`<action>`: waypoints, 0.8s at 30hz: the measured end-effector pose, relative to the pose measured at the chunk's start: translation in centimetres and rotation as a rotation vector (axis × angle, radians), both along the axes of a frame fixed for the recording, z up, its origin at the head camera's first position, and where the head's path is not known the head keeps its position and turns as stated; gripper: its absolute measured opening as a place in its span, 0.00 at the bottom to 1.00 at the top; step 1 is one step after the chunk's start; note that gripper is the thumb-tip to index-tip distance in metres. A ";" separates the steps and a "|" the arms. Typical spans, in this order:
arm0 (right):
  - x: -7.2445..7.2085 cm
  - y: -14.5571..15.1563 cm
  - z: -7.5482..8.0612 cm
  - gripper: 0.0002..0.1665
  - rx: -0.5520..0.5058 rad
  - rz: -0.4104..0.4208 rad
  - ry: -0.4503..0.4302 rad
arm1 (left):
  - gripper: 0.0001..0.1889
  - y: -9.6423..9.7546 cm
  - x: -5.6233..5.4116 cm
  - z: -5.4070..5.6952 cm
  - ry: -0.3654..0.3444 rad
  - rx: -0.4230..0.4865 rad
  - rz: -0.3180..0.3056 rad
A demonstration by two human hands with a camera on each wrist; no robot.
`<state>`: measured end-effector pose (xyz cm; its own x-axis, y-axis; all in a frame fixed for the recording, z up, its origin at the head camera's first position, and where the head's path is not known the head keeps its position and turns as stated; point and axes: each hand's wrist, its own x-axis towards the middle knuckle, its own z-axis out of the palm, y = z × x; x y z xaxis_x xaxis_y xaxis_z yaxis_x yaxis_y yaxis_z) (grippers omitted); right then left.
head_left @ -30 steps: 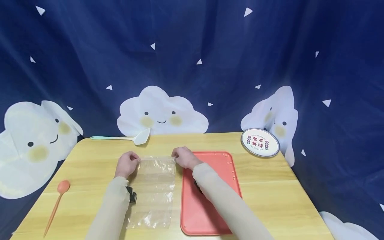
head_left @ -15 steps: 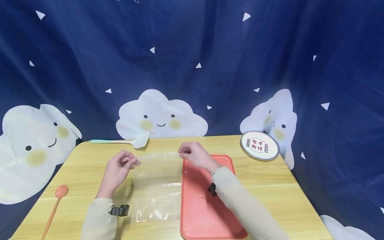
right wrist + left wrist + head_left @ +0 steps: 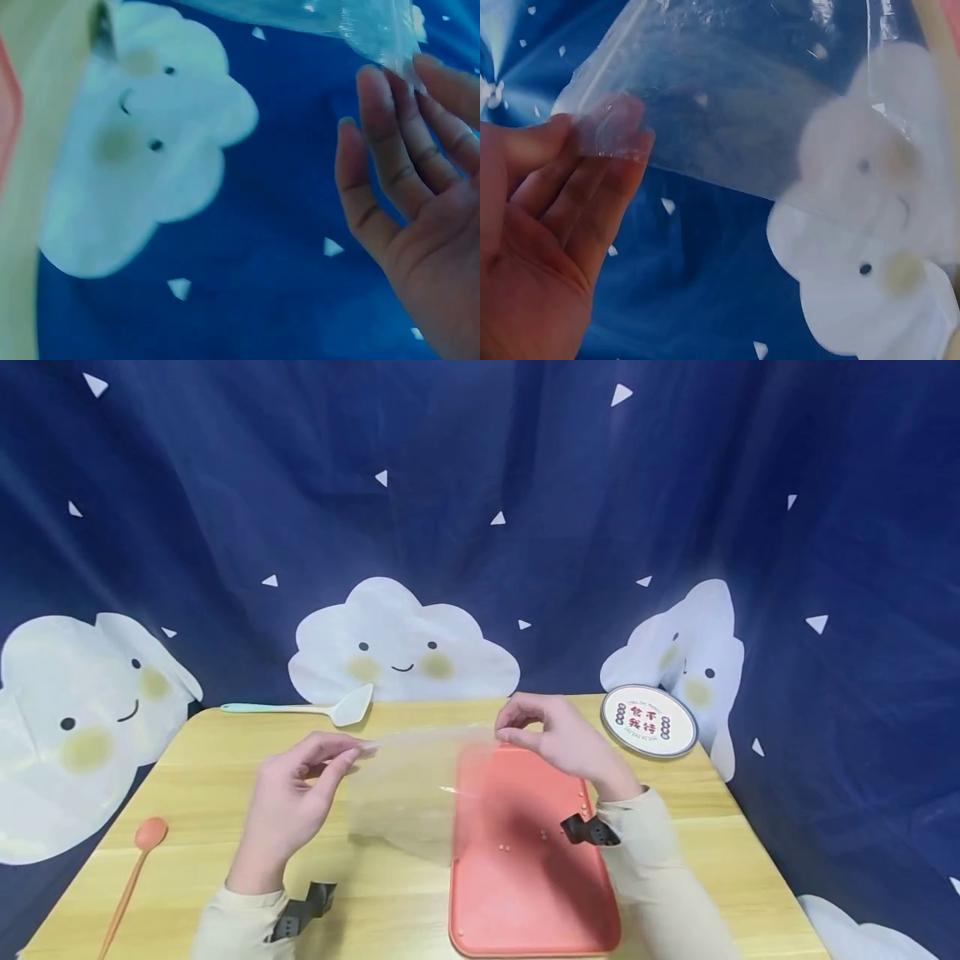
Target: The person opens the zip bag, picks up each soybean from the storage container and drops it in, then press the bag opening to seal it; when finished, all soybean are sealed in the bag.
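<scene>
Plastic bag, clear and thin, hangs from its top edge between two hands near the middle of the desk, its right part overlapping the tray in the head view. Farthest left, an orange spoon lies with its bowl pointing away from the person. Beyond it, near the back edge, a spatula lies crosswise, its pale green handle to the left and its white head to the right. Next comes the left hand, thumb and fingertips nearly closed together on the bag's upper left corner, a black strap at the wrist. Across the bag, the right hand pinches the upper right corner between thumb and fingers, its other fingers loosely bent; it too wears a black strap at the wrist. Under and beside that arm lies a red tray, with small white grains scattered in it. Rightmost, by the back corner, sits a white oval plate with a dark rim and red characters. Behind everything hangs a blue curtain printed with smiling clouds.
</scene>
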<state>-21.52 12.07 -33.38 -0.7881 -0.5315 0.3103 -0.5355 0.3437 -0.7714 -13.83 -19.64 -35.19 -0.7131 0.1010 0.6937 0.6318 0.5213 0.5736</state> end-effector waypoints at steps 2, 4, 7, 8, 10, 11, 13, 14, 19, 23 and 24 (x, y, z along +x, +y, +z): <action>0.4 0.8 1.0 0.05 0.015 0.001 0.035 | 0.14 1.0 0.1 0.5 0.033 -0.003 -0.030; 0.7 1.2 1.8 0.05 0.039 0.010 0.083 | 0.14 1.9 0.1 0.7 0.062 0.002 -0.050; 1.1 1.4 2.7 0.04 0.102 0.034 0.167 | 0.15 3.3 -0.1 0.5 0.112 0.029 -0.086; 1.2 1.3 2.9 0.03 0.126 0.045 0.191 | 0.15 3.8 -0.2 0.4 0.130 0.041 -0.103; 1.4 1.2 3.5 0.03 0.176 0.076 0.234 | 0.16 4.6 -0.4 0.1 0.166 0.061 -0.145; 1.4 1.2 3.7 0.03 0.199 0.086 0.244 | 0.16 5.0 -0.5 -0.1 0.188 0.066 -0.162; 1.6 1.3 4.1 0.02 0.234 0.114 0.247 | 0.16 5.7 -0.6 -0.4 0.222 0.067 -0.189; 1.7 1.3 4.3 0.02 0.251 0.127 0.242 | 0.15 6.0 -0.7 -0.6 0.228 0.068 -0.200; 2.0 1.5 4.6 0.04 0.331 0.198 0.177 | 0.13 6.8 -0.6 -1.1 0.232 0.081 -0.219; 2.0 1.8 4.4 0.06 0.363 0.209 0.128 | 0.13 6.9 -0.6 -1.3 0.226 0.086 -0.230; 2.0 1.8 4.4 0.07 0.367 0.206 0.118 | 0.13 6.9 -0.6 -1.4 0.227 0.084 -0.232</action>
